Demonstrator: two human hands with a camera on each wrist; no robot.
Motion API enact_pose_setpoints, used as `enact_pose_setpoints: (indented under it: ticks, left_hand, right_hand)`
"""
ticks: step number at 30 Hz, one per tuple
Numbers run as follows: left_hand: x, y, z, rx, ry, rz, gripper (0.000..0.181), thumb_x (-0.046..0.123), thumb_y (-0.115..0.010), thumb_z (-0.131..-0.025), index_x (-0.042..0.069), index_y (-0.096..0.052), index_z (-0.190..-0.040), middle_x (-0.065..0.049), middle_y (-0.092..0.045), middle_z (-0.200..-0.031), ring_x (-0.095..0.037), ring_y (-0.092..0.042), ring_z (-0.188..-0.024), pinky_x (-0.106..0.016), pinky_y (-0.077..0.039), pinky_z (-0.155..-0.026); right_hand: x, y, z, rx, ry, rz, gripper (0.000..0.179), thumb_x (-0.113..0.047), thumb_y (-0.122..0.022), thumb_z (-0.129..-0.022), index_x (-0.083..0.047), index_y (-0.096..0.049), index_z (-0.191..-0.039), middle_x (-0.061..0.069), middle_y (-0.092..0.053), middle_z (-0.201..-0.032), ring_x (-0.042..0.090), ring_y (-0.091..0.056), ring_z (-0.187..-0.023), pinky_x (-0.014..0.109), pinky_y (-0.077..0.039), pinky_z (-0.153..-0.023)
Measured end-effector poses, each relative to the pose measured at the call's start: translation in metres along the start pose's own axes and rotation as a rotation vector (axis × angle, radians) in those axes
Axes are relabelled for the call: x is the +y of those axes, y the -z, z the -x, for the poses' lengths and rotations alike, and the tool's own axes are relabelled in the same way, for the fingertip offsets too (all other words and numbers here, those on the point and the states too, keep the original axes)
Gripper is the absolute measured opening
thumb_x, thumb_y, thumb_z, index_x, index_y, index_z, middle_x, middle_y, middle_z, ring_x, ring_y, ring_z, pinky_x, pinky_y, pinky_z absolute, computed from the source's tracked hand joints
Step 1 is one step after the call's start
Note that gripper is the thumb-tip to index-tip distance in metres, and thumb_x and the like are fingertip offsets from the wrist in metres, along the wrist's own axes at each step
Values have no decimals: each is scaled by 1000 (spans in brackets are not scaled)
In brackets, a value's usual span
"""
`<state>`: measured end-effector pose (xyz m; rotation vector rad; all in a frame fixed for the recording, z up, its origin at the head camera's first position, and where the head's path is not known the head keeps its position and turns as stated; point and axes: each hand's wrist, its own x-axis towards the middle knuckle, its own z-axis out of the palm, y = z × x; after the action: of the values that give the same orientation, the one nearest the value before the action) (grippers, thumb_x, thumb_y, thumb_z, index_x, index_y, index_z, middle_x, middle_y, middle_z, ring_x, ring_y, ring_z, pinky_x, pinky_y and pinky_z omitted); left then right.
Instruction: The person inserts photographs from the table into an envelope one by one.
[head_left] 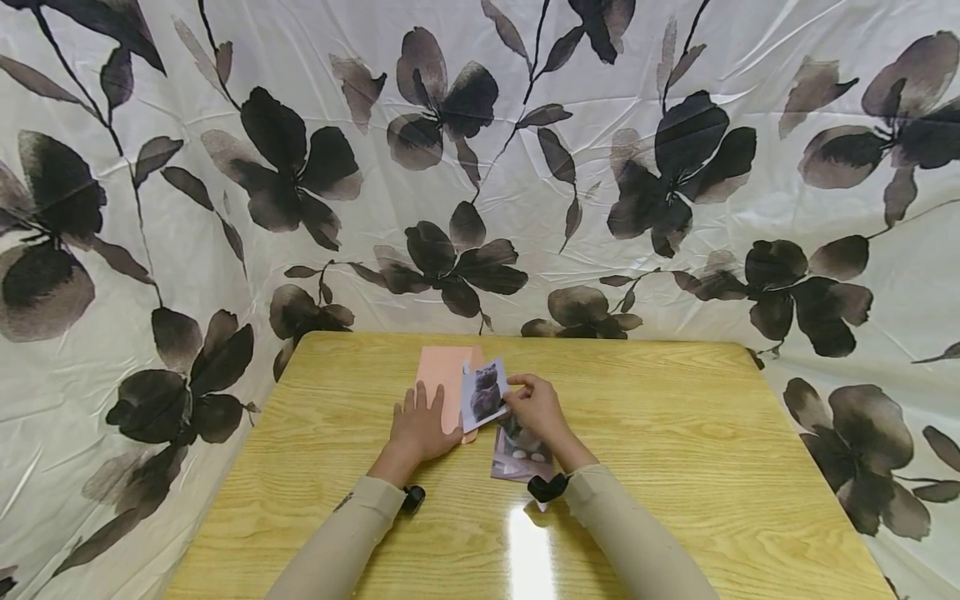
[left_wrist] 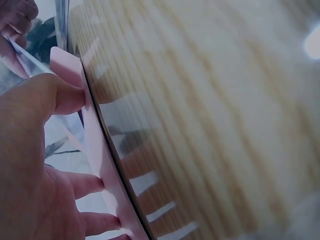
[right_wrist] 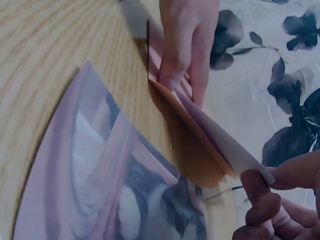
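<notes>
A pink envelope (head_left: 441,367) lies on the table with its flap (right_wrist: 200,137) folded out to the right. My left hand (head_left: 422,429) rests on the envelope with fingers spread, its thumb close to the lower corner of a small cat photo (head_left: 486,400). Between thumb and fingers, my right hand (head_left: 536,408) pinches this photo by its right edge. The photo is tilted, with its left part over the envelope's opening side. Beneath the right hand and wrist a second cat photo (head_left: 513,468) lies on the table, partly hidden; its bowed near side shows in the right wrist view.
The wood-grain table (head_left: 675,433) extends on both sides of the hands, with a bright light reflection near the front. Behind it hangs a white cloth (head_left: 562,250) with dark flowers. A dark band-mounted device (head_left: 547,487) sits on the right wrist.
</notes>
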<state>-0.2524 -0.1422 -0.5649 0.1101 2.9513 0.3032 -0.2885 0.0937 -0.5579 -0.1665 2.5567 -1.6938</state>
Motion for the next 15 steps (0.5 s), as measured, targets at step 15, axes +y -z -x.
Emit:
enact_pose_setpoints:
  ticks: [15]
  left_hand:
    - [0, -1, 0, 7, 0, -1, 92, 54, -61, -100, 5, -29, -170, -36, -18, -172, -54, -21, -159, -72, -24, -123]
  right_hand:
    - [1, -10, -6, 68, -5, -52, 31, -6, -72, -100, 0, -75, -130, 9, -74, -82, 11, -55, -59, 25, -40, -51]
